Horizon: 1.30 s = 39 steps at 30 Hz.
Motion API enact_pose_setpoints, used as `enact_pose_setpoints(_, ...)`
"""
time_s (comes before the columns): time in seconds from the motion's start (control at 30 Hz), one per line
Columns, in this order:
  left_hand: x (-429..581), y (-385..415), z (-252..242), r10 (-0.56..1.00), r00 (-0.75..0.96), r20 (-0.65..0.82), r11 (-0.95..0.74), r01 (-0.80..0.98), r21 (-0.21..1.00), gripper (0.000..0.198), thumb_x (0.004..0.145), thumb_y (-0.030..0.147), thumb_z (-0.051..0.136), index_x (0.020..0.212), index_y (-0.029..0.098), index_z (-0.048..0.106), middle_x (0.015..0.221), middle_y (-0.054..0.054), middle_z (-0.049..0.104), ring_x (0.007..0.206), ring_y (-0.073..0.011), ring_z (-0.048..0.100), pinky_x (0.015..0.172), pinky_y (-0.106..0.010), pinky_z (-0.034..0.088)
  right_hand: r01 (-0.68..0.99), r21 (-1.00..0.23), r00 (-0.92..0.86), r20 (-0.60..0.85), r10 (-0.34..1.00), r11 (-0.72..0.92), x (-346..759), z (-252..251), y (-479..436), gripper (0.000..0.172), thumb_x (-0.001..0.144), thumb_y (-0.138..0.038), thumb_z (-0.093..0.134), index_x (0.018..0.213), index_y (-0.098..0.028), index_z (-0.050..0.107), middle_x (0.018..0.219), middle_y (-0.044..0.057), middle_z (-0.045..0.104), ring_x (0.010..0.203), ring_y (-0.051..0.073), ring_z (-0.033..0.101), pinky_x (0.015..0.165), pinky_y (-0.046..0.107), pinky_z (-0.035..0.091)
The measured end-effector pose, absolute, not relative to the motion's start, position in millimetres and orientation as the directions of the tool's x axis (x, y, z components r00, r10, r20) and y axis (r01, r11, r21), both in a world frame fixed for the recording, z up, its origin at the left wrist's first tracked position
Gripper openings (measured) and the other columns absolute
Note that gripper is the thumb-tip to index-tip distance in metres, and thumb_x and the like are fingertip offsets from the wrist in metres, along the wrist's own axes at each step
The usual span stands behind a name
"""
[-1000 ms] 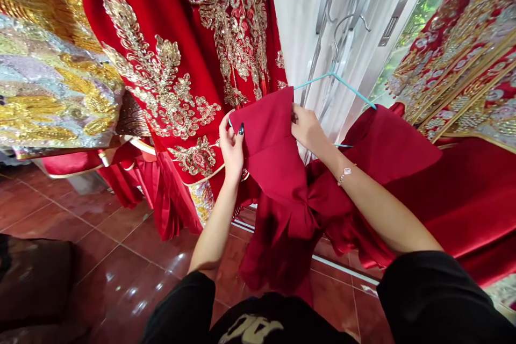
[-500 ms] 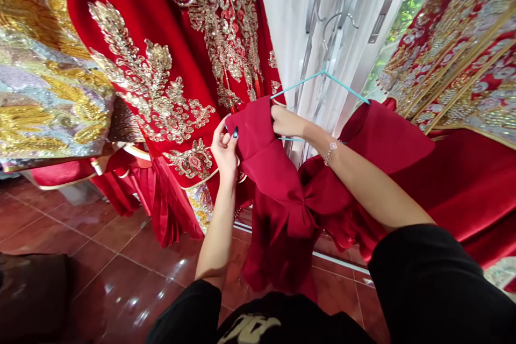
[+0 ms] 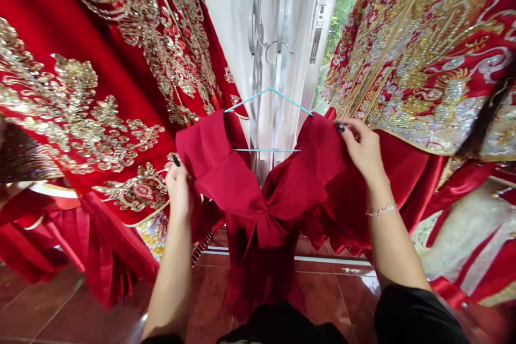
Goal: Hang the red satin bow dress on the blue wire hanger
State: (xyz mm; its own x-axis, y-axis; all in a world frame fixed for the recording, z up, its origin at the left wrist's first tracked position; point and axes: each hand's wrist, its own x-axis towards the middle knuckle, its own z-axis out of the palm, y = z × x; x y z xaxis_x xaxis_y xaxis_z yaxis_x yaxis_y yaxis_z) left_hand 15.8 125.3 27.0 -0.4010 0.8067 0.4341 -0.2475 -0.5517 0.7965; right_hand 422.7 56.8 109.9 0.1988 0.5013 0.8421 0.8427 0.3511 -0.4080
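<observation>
A plain dark red dress point(image 3: 258, 199) with a large bow hangs on a light blue wire hanger point(image 3: 269, 98) in front of a white curtain. My left hand point(image 3: 179, 188) grips the left shoulder panel of the dress from its outer edge, fingers closed on the cloth. My right hand point(image 3: 363, 145) pinches the top of the right shoulder panel near the end of the hanger. A thin bracelet sits on my right wrist.
Heavy red gowns with gold embroidery hang close on both sides, one gown point(image 3: 100, 91) at left and another gown point(image 3: 423, 54) at right. A white curtain point(image 3: 226, 21) and a window frame stand behind. Glossy red floor tiles point(image 3: 334, 290) lie below.
My right hand has left the left shoulder panel and moved across to the right shoulder panel. The view has swung, so the dress on its hanger now hangs centred and spread out.
</observation>
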Motion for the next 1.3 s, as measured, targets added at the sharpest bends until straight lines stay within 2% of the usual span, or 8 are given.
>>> enact_pose_setpoints(0.2, -30, 136, 69, 0.734, -0.488, 0.472, -0.635, -0.245, 0.733, 0.043, 0.055, 0.037, 0.091, 0.056, 0.019, 0.052, 0.050, 0.006, 0.044, 0.045, -0.0050, 0.035, 0.044, -0.018, 0.029, 0.699, -0.566, 0.301, 0.787, 0.538, 0.437, 433, 79, 78, 0.036, 0.085, -0.054, 0.059, 0.076, -0.019, 0.065, 0.073, 0.003, 0.064, 0.072, 0.018, 0.058, 0.071, 0.030, 0.046)
enact_pose_setpoints(0.53, 23, 88, -11, 0.910, -0.335, 0.244, -0.324, -0.206, 0.923, 0.051, 0.059, 0.059, 0.088, 0.077, 0.020, 0.060, 0.048, 0.009, 0.043, 0.039, -0.0058, 0.034, 0.038, -0.019, 0.028, 0.182, -0.829, 0.691, 0.490, 0.531, 0.528, 404, 9, 55, 0.043, 0.076, -0.055, 0.069, 0.103, -0.027, 0.051, 0.091, -0.002, 0.059, 0.079, 0.014, 0.061, 0.078, 0.034, 0.054)
enact_pose_setpoints(0.63, 22, 72, -31, 0.806, -0.539, 0.245, -0.389, -0.170, 0.905, 0.049, 0.065, 0.059, 0.084, 0.073, 0.022, 0.053, 0.044, 0.012, 0.030, 0.038, -0.0050, 0.020, 0.037, -0.019, 0.015, 0.138, -0.848, 0.818, 0.389, 0.424, 0.512, 390, -16, 34, 0.036, 0.071, -0.049, 0.069, 0.087, -0.026, 0.047, 0.074, -0.005, 0.050, 0.061, 0.013, 0.055, 0.064, 0.033, 0.053)
enact_pose_setpoints(0.77, 15, 69, -19, 0.665, -0.624, 0.411, -0.523, 0.003, 0.852, 0.036, 0.075, 0.050, 0.080, 0.085, 0.025, 0.055, 0.065, 0.007, 0.046, 0.051, -0.0093, 0.039, 0.048, -0.022, 0.033, 0.250, -0.819, 0.881, 0.413, 0.229, 0.516, 390, -11, 16, 0.029, 0.071, -0.042, 0.068, 0.078, -0.026, 0.046, 0.071, -0.004, 0.046, 0.058, 0.015, 0.050, 0.060, 0.035, 0.052)
enact_pose_setpoints(0.93, 12, 57, 36, 0.260, -0.463, 0.848, -0.668, 0.548, 0.504, 0.029, 0.089, 0.033, 0.068, 0.117, 0.039, 0.063, 0.128, -0.004, 0.054, 0.121, -0.0266, 0.053, 0.102, -0.047, 0.045, 0.663, -0.527, 0.674, 0.729, -0.117, 0.533, 389, 41, -4, 0.013, 0.078, -0.035, 0.071, 0.079, -0.031, 0.059, 0.077, 0.001, 0.058, 0.068, 0.024, 0.061, 0.064, 0.045, 0.053)
enact_pose_setpoints(1.07, 23, 51, 103, 0.216, 0.410, 0.886, -0.833, 0.550, -0.052, 0.024, 0.091, 0.027, 0.060, 0.110, 0.035, 0.072, 0.112, -0.004, 0.068, 0.109, -0.0281, 0.065, 0.108, -0.051, 0.043, 0.866, -0.055, -0.074, 0.969, 0.236, 0.497, 374, 97, -14, 0.034, 0.089, -0.020, 0.053, 0.118, -0.034, 0.065, 0.106, 0.007, 0.071, 0.093, 0.028, 0.070, 0.073, 0.045, 0.059)
enact_pose_setpoints(1.17, 39, 79, 146, 0.446, 0.561, 0.697, -0.887, 0.383, 0.259, 0.014, 0.086, 0.039, 0.071, 0.094, 0.028, 0.074, 0.093, -0.003, 0.071, 0.099, -0.0274, 0.070, 0.114, -0.057, 0.040, 0.804, 0.402, -0.578, 0.701, 0.418, 0.438, 367, 138, -4, 0.044, 0.090, -0.018, 0.050, 0.133, -0.023, 0.060, 0.136, 0.012, 0.063, 0.103, 0.028, 0.070, 0.072, 0.040, 0.057)
enact_pose_setpoints(1.3, 44, 148, 151, 0.591, 0.269, 0.760, -0.800, 0.315, 0.511, 0.020, 0.093, 0.039, 0.062, 0.082, 0.023, 0.067, 0.072, 0.001, 0.054, 0.099, -0.0264, 0.070, 0.114, -0.066, 0.036, 0.818, 0.401, -0.572, 0.486, 0.660, 0.413, 375, 167, 37, 0.040, 0.083, -0.018, 0.054, 0.121, -0.022, 0.065, 0.140, 0.012, 0.059, 0.092, 0.023, 0.067, 0.068, 0.035, 0.050)
